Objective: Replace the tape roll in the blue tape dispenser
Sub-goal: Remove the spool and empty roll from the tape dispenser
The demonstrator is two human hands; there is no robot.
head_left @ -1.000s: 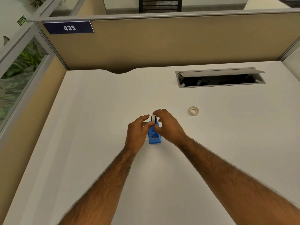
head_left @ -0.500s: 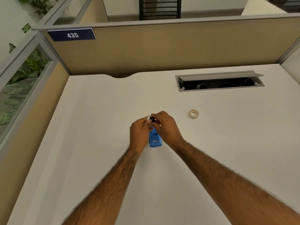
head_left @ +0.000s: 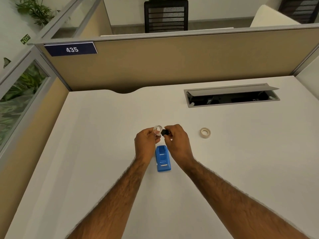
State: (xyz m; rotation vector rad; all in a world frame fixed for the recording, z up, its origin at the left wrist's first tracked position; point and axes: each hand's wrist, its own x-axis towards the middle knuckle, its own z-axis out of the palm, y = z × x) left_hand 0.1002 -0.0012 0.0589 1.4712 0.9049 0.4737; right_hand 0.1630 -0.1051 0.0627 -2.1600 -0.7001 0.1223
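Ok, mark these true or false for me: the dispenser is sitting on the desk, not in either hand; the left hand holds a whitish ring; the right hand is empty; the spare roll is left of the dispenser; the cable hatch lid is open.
1. The dispenser sits on the desk, in neither hand. True.
2. The left hand holds a whitish ring. True.
3. The right hand is empty. False: its grip is on a small black piece.
4. The spare roll lies left of the dispenser. False: it lies to the right, farther back.
5. The hatch lid is open. True.
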